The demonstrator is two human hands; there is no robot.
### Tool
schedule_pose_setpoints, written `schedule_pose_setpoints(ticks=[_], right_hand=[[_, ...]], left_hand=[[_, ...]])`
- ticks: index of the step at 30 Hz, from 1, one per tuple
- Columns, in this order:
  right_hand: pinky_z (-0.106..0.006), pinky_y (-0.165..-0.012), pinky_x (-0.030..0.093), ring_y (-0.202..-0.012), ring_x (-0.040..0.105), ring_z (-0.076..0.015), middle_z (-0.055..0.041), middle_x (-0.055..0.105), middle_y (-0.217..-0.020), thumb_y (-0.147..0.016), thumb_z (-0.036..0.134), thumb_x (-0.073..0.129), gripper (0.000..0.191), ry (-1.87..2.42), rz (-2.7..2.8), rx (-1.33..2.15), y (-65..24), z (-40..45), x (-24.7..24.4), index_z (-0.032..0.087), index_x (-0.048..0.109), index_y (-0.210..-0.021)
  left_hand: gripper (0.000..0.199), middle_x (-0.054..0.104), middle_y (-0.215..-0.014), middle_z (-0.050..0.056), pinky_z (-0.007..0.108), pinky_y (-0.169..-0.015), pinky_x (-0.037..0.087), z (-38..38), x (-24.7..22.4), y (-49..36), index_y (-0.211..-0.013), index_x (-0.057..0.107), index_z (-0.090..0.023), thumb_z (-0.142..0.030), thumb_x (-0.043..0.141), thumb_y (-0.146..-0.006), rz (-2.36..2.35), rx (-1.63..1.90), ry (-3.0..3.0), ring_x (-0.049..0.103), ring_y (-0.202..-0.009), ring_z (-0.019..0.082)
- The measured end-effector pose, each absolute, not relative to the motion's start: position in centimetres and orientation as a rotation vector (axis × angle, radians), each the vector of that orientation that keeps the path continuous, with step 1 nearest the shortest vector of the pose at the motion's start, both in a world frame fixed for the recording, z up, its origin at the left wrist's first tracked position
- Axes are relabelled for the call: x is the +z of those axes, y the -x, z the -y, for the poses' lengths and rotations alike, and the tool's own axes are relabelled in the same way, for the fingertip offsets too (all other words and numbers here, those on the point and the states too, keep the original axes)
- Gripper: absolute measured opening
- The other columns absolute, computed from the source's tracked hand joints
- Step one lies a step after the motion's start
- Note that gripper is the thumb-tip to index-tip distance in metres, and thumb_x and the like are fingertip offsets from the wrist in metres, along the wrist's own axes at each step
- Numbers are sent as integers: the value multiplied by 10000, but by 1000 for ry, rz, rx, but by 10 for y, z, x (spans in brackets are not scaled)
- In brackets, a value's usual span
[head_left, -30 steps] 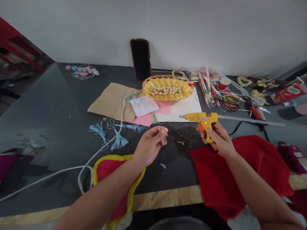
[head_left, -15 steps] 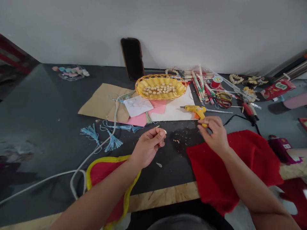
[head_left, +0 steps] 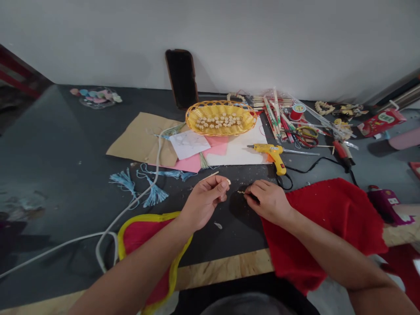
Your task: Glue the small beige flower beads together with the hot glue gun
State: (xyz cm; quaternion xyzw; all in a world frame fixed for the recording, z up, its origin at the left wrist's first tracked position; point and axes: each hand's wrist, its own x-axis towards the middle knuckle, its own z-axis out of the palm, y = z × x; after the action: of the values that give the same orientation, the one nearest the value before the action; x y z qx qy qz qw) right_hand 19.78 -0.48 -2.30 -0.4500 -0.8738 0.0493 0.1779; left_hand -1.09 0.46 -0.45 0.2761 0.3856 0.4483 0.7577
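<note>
My left hand (head_left: 208, 199) is closed in a pinch above the dark table, with a small pale piece (head_left: 228, 181) at its thumb and fingertip. A thin pale stick (head_left: 211, 175) juts out behind its fingers. Fingers bent together, my right hand (head_left: 267, 200) rests low over the table at a few tiny beige beads (head_left: 241, 192); what lies between its fingertips is hidden. Just beyond that hand is a yellow glue gun (head_left: 271, 150), lying on its side with its nozzle pointing left. A yellow woven basket (head_left: 221, 131) holds several small beaded flower-like pieces (head_left: 218, 121).
Blue tassels (head_left: 154, 194), brown paper (head_left: 141, 135) and a white cable (head_left: 131, 205) lie on the left. Red cloth (head_left: 328, 218) lies under my right forearm. A phone (head_left: 181, 78) leans on the wall. Scissors (head_left: 306, 136) and a thread spool (head_left: 297, 112) are at the right back.
My right hand has left the glue gun's handle and moved left and nearer to me, down to the tiny beads. The glue gun stays lying there. My left hand has barely shifted.
</note>
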Motion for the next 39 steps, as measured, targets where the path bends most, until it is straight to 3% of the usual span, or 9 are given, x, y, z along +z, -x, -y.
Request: schedule_pose_setpoints(ticks=[7,15,39], right_hand=[[-272,-711,519,-768,635,-154,-40,669,-811,-926,177,533,98,1177,2260,305,-201,3,-15,199,601,-859],[-264,-649,518,-716,629,-142,-33,667,-767,-897,167,598,47,899,2037,324,-190,11,0,206,603,-872],[-286,-663,511,-741,660,-154,-35,686,-780,-898,227,611,14,918,2050,331,-190,11,-3,215,617,-893]], left_hand=[[277,540,-667,-30,198,-539,319,0,-3,7,-699,652,-139,-351,829,-672,-865,916,-620,406,-537,47],[315,550,-648,-28,205,-565,334,7,-3,-1,-726,670,-142,-405,830,-657,-908,810,-665,447,-567,62],[322,538,-647,-24,219,-574,304,9,-6,-2,-748,662,-138,-431,785,-701,-906,744,-820,413,-593,79]])
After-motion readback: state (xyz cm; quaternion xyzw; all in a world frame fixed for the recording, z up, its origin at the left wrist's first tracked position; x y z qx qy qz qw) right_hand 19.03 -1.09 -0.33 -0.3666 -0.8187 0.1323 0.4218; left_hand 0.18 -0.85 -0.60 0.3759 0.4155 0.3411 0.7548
